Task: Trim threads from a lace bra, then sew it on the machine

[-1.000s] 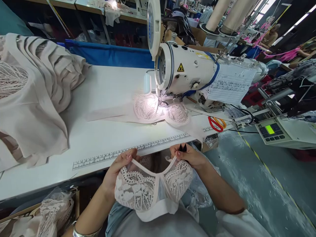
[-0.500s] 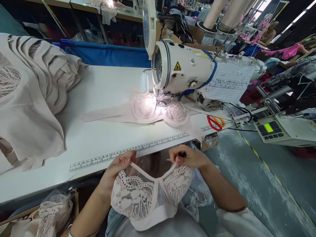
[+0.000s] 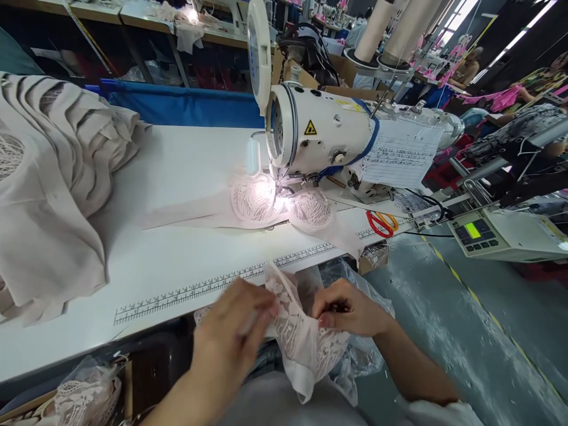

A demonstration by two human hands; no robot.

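Below the table's front edge, over my lap, I hold a pale pink lace bra [image 3: 302,337], folded and bunched between my hands. My left hand [image 3: 233,325] grips its left side, fingers closed over the lace, slightly blurred. My right hand [image 3: 348,307] pinches the right side and has a small dark object between its fingers. A second lace bra [image 3: 284,204] lies on the white table [image 3: 177,248] under the needle of the white sewing machine [image 3: 328,136], lit by the machine's lamp.
A stack of beige fabric pieces [image 3: 53,183] fills the table's left. Red and orange scissors [image 3: 381,223] lie to the right of the machine. A control box [image 3: 501,234] stands at right. A bag of lace pieces [image 3: 84,393] sits low left. A ruler strip [image 3: 222,278] runs along the table's front.
The bra was spread flat between both hands; now it is folded up into a bunch. My left hand has swung right over it and my right hand has dropped lower.
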